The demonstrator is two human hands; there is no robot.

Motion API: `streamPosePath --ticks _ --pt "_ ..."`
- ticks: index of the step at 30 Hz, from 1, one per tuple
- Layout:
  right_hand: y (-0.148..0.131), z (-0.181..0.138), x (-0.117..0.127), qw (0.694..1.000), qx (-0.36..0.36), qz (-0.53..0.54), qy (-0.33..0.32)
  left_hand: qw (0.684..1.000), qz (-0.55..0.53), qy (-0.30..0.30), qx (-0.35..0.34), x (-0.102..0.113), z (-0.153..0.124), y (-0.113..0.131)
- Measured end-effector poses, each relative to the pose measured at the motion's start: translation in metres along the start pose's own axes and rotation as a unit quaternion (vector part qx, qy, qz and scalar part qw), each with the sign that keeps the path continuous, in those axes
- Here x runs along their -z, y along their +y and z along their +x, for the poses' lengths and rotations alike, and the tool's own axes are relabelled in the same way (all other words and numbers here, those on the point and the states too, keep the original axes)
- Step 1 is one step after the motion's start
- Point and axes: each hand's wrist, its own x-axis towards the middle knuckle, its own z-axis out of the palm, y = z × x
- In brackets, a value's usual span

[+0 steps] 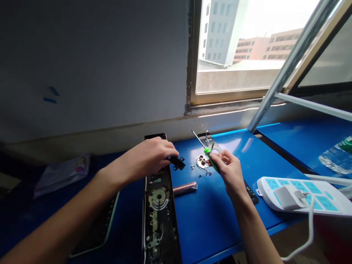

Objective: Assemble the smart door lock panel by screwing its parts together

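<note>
My left hand [150, 156] is closed on a small black flat part [177, 162] and holds it just above the far end of a long opened device body [159, 205] with exposed metal mechanism. My right hand [229, 170] grips a green-handled screwdriver [207, 149] whose thin shaft points up and left. Beside that hand lie a round metal piece [201, 161] and several tiny dark screws [205, 174] on the blue table [209, 216].
A pinkish cylinder [184, 188] lies right of the device body. A metal bracket [210, 141] sits at the back. A white power strip [302, 192] with a plug and cable is at right, a plastic bottle [337, 157] beyond it. A packet [62, 172] lies far left.
</note>
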Motion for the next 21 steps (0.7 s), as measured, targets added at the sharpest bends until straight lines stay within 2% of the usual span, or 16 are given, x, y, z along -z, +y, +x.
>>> streamPosePath --ticks 3,7,12,17,21 --pt "0.000 -0.007 -0.024 0.999 -0.020 0.003 -0.046 0.999 -0.021 0.004 0.040 0.010 -0.032 -0.017" --pt "0.002 -0.010 -0.051 0.995 -0.035 -0.003 -0.089 0.998 0.004 -0.040 0.049 0.009 -0.049 -0.014" --pt "0.005 -0.010 -0.063 0.994 -0.030 -0.024 -0.099 0.994 0.067 -0.085 0.036 0.006 -0.039 0.004" --pt "0.009 -0.009 -0.060 0.995 -0.023 -0.039 -0.089 0.994 0.059 -0.089 0.006 0.002 -0.025 0.013" --pt "0.015 -0.011 -0.058 0.996 -0.027 -0.035 -0.080 0.993 0.058 -0.101 0.009 -0.001 -0.021 0.015"
